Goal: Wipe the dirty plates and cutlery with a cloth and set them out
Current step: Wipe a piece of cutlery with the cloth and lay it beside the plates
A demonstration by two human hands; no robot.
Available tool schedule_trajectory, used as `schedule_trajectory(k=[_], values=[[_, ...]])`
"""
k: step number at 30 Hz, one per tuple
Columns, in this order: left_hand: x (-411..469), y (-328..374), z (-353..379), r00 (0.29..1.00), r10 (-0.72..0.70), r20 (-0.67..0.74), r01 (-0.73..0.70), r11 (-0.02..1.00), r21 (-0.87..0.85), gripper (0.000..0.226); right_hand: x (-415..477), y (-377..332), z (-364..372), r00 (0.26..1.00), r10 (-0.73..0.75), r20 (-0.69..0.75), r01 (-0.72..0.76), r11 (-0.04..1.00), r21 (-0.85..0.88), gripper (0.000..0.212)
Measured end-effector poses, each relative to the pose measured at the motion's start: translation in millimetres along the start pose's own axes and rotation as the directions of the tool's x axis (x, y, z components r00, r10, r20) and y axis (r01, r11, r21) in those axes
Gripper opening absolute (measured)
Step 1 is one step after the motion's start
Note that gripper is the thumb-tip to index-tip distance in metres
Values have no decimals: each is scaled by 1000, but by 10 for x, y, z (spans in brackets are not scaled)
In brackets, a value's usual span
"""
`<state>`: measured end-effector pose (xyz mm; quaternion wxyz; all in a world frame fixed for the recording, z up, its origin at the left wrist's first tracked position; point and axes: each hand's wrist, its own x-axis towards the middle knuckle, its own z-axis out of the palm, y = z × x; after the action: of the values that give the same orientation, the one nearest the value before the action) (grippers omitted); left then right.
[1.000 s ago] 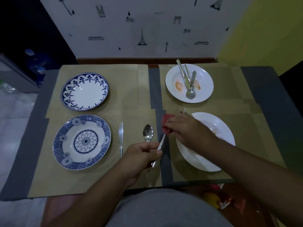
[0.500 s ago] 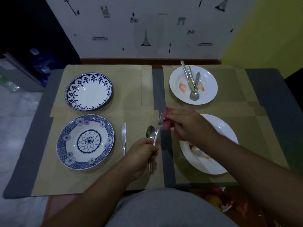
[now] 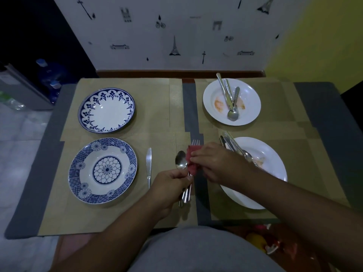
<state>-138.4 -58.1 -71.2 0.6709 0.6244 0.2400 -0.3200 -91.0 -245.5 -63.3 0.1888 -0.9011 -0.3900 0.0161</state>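
My left hand [image 3: 170,185] has its fingers [image 3: 182,174] curled round the handle of a fork [image 3: 195,142], whose tines point to the far side and show just past the red cloth [image 3: 191,160]. My right hand [image 3: 218,163] pinches that cloth round the fork's neck, above the grey strip of tabletop [image 3: 189,107] between the two tan mats.

Just left of the cloth lies a spoon [image 3: 181,160], bowl up (its handle runs under my left hand). Left of that is a knife [image 3: 148,165], then the near blue plate [image 3: 103,170], with the far blue plate [image 3: 107,110] beyond it.

On the right, the far white plate [image 3: 252,101] holds orange smears and cutlery [image 3: 232,112]. The near white plate [image 3: 275,165], partly under my right wrist, has a smear and more pieces lying across its far-left rim.
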Motion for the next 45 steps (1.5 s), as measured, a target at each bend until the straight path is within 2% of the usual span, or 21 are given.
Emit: schedule_trajectory(k=[2, 5, 7, 9, 11, 14, 18, 21, 24, 32, 40, 45], values=[[-30, -23, -5, 999, 38, -21, -38, 999, 20, 16, 66, 91, -54, 999, 42, 2, -42, 999, -9, 45], [-78, -46, -4, 999, 52, -17, -51, 998, 21, 15, 160, 203, -162, 985, 148, -85, -147, 989, 16, 32], [-81, -57, -6, 998, 56, -19, -56, 998, 13, 15, 122, 135, -146, 991, 100, -93, -100, 995, 2, 29], [-79, -73, -12, 996, 80, -30, -79, 996, 28, 14, 33, 25, -61, 999, -3, -35, 2, 1000, -16, 34], [-71, -87, -21, 993, 113, -38, -111, 993, 50, 15, 53, 33, -28, 1000, -12, -1, 12, 1000, -28, 36], [-63, -103, -53, 990, 134, -31, -132, 990, 54, 15, 192, 175, -97, 992, 90, -87, -92, 995, -23, 24], [-45, -104, -49, 997, 76, -12, -76, 997, 9, 19, 225, 249, -191, 963, 238, -127, -236, 971, 35, 25], [2, -92, -53, 998, 46, -47, -46, 999, 2, 19, 196, 241, -215, 966, 219, -138, -212, 975, 61, 18], [67, -114, -76, 995, 62, -79, -63, 998, -5, 16, 177, 232, -178, 966, 230, -116, -222, 972, 73, 23], [173, -180, -52, 989, 10, -146, -29, 991, -128, 24, 226, 137, -77, 989, 132, -70, -127, 989, 73, 26], [247, -441, -365, 928, 114, -354, -106, 993, 42, 18, 164, 9, 10, 992, 119, -40, -114, 988, 108, 26], [305, -554, -506, 921, 130, -367, -88, 988, 129, 16, 165, -41, 56, 995, 98, -26, -94, 988, 124, 24]])
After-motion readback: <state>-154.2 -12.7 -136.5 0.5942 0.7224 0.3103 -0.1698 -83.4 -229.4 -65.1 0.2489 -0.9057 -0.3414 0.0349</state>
